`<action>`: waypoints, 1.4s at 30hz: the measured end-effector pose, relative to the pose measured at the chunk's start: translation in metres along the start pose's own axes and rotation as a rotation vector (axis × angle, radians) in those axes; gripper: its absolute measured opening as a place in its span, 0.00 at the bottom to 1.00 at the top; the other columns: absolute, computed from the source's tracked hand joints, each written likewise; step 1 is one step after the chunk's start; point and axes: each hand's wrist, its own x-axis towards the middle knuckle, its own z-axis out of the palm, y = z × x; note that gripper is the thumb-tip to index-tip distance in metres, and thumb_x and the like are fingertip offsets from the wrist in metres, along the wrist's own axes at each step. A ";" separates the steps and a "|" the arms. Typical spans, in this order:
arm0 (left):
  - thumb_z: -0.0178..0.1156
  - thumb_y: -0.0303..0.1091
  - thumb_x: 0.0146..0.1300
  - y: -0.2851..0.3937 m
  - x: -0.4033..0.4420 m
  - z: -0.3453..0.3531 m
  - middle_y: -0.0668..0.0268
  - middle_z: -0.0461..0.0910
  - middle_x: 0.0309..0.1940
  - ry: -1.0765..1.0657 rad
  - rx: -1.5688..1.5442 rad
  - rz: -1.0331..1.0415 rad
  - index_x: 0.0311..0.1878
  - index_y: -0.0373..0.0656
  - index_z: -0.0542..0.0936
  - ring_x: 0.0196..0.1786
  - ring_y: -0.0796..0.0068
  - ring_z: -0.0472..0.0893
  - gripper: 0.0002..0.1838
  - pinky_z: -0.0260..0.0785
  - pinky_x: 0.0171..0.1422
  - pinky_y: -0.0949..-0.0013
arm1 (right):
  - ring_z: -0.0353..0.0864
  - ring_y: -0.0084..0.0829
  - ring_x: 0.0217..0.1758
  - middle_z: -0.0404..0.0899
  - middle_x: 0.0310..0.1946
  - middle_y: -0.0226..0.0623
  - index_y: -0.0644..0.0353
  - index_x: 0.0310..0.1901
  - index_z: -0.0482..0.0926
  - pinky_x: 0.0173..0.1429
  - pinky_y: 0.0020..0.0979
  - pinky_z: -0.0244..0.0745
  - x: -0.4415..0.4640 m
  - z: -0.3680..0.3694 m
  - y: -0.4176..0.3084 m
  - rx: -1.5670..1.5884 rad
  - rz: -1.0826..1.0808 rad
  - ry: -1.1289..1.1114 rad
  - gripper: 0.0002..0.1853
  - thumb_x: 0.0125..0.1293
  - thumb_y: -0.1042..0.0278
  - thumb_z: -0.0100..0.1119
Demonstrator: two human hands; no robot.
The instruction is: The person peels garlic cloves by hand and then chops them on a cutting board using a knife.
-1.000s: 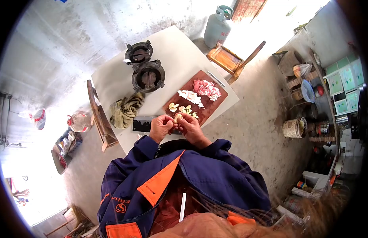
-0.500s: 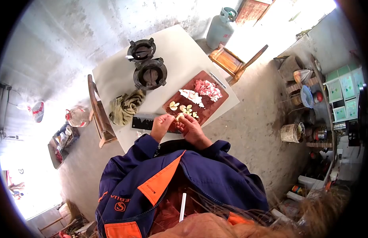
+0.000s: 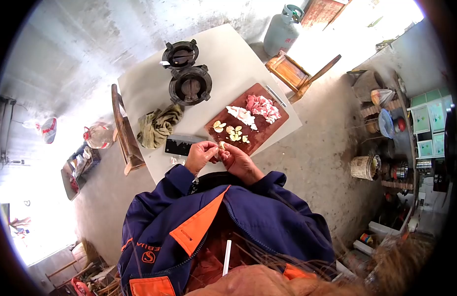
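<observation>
Both my hands meet at the near edge of the brown cutting board (image 3: 262, 133). My right hand (image 3: 239, 162) is closed round a small pale garlic clove (image 3: 222, 145), which shows at its fingertips. My left hand (image 3: 201, 156) pinches at the same clove from the other side, its fingertips touching it. Several pale yellow garlic pieces (image 3: 235, 133) lie on the board just beyond my fingers. Farther back on it are a heap of sliced red meat (image 3: 263, 108) and a white, fatty portion (image 3: 242, 117). A cleaver (image 3: 178, 147) with a dark blade lies beside my left hand.
On the table (image 3: 228, 54) are two black burner rings (image 3: 190, 85) and a crumpled olive cloth (image 3: 159, 127). Small pale scraps (image 3: 175, 160) lie near my left wrist. Wooden chairs (image 3: 288, 71) stand at the table's sides, with a gas cylinder (image 3: 282, 30) behind.
The view has shifted slightly, so the table appears a little to the right and higher. My hands stay together at the clove, with small finger movements.
</observation>
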 end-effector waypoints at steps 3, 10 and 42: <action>0.56 0.30 0.62 0.002 0.001 0.003 0.66 0.79 0.28 0.008 -0.045 -0.027 0.38 0.35 0.76 0.25 0.83 0.76 0.08 0.70 0.31 0.79 | 0.78 0.20 0.28 0.78 0.28 0.30 0.59 0.39 0.75 0.34 0.17 0.76 0.002 -0.004 -0.004 0.025 0.067 0.014 0.06 0.61 0.69 0.57; 0.60 0.32 0.59 -0.005 0.008 0.000 0.67 0.78 0.26 -0.021 0.038 -0.032 0.34 0.37 0.76 0.24 0.82 0.76 0.07 0.69 0.30 0.80 | 0.76 0.20 0.28 0.77 0.29 0.28 0.58 0.39 0.75 0.32 0.20 0.73 -0.003 0.002 -0.004 -0.206 -0.129 0.016 0.07 0.61 0.67 0.58; 0.53 0.28 0.52 -0.193 -0.014 -0.148 0.60 0.81 0.31 0.556 0.781 -0.040 0.39 0.43 0.82 0.35 0.65 0.81 0.12 0.72 0.42 0.68 | 0.71 0.34 0.44 0.75 0.32 0.32 0.55 0.31 0.77 0.51 0.36 0.64 0.152 -0.074 -0.057 -2.541 -1.014 0.162 0.07 0.55 0.69 0.48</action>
